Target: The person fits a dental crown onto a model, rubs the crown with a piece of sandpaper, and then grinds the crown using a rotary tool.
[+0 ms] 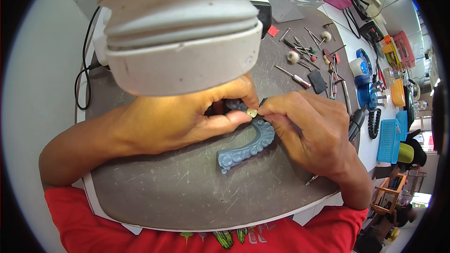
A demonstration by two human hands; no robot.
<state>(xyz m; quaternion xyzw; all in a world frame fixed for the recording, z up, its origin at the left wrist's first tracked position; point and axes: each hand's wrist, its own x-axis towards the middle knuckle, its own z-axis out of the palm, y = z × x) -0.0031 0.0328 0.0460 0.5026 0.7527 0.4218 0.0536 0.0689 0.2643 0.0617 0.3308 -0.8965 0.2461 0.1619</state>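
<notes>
A blue-grey dental arch model (248, 147) lies on the scratched grey work mat (187, 192). My left hand (187, 117) grips the model's far end, thumb and forefinger closed over it. My right hand (309, 131) pinches a small cream tooth-shaped piece (252, 112) and holds it against the top of the arch, right by my left thumb. The far end of the arch is hidden under my fingers.
A large white ribbed hood (183, 33) hangs close over the mat's far side. Burs and small hand tools (304, 58) lie scattered at the back right. A black handpiece (357, 122) rests by my right hand. Blue and coloured trays (391, 136) stand along the right bench.
</notes>
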